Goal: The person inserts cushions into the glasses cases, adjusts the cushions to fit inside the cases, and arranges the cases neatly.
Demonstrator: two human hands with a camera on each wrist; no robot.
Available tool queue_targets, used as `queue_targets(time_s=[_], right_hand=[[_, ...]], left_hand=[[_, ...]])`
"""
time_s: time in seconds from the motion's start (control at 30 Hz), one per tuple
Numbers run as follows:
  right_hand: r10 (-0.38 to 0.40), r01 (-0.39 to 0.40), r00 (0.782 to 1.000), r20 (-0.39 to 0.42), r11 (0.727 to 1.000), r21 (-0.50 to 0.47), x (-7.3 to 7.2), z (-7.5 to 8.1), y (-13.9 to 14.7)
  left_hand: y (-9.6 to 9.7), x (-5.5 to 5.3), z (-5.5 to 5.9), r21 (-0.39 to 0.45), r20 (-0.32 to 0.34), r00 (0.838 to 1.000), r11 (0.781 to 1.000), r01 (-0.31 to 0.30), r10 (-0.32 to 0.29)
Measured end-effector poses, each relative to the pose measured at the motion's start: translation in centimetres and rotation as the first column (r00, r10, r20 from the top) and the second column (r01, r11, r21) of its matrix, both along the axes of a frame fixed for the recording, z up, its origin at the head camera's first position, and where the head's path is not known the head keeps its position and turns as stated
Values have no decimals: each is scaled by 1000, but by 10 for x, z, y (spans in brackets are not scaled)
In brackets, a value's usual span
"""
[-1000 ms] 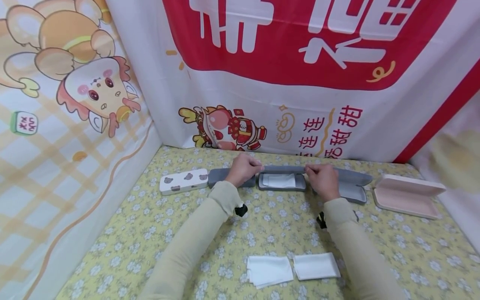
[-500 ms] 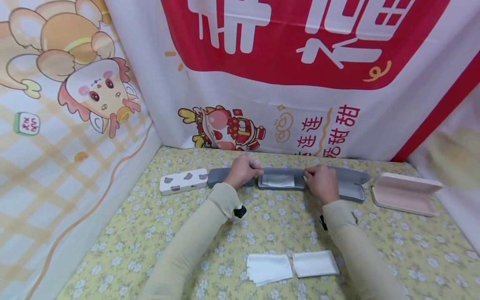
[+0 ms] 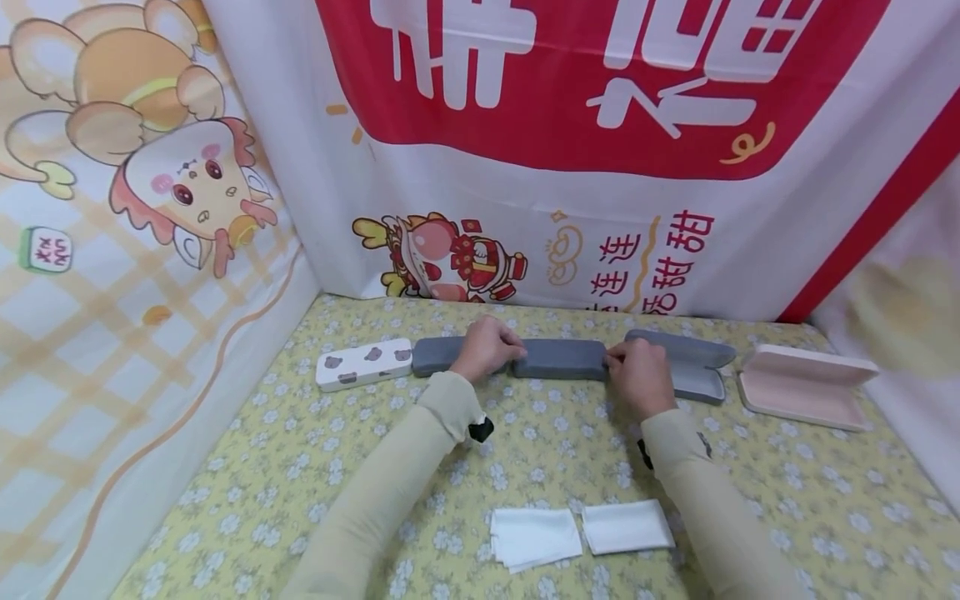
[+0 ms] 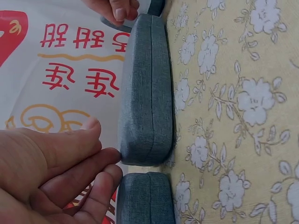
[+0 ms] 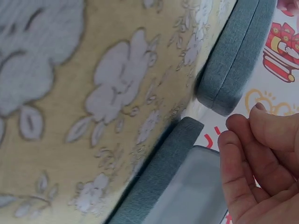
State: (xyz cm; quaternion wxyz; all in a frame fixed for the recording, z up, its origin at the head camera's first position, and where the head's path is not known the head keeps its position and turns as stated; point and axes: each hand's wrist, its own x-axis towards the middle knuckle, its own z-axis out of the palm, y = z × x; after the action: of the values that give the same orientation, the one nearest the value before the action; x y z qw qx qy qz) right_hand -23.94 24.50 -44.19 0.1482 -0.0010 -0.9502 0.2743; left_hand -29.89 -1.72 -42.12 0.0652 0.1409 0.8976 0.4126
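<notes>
closed grey glasses case (image 3: 560,358) is sitting mid-row on bench (image 3: 562,450); left hand (image 3: 487,348) and right hand (image 3: 643,375) are flanking it, fingers loosely bent, gripping nothing. careless outward sweep could be jostling open grey glasses case (image 3: 696,375).

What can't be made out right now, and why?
- Middle gray case, inside: head view, hidden because shut.
- Open gray case, lower left: head view, behind the right grip.
- Left gray case: left wrist view, cut off by bottom edge.
- Yellowish shape, right side: head view, too blurred to identify.
</notes>
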Motion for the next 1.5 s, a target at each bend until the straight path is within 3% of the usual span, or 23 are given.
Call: queue_targets(time_s=[0.2,0.63,0.83,1.2,1.5], right_hand=[[-24,24,1000,-11,999,-25,0,-1,5],[14,-15,1000,-8,993,-117,8,3,11],[42,-35,998,45,988,-149,14,7,14],[105,-77,985,136,977,-198,30,22,23],[149,-109,974,171,968,-225,50,28,30]], left_hand=[[0,2,3,33,56,998,999,-30,28],[6,12,9,131,92,994,991,39,-51],[11,22,13,157,143,983,983,91,-114],[25,40,18,183,164,957,960,211,-241],[35,58,15,211,214,933,946,246,-290]])
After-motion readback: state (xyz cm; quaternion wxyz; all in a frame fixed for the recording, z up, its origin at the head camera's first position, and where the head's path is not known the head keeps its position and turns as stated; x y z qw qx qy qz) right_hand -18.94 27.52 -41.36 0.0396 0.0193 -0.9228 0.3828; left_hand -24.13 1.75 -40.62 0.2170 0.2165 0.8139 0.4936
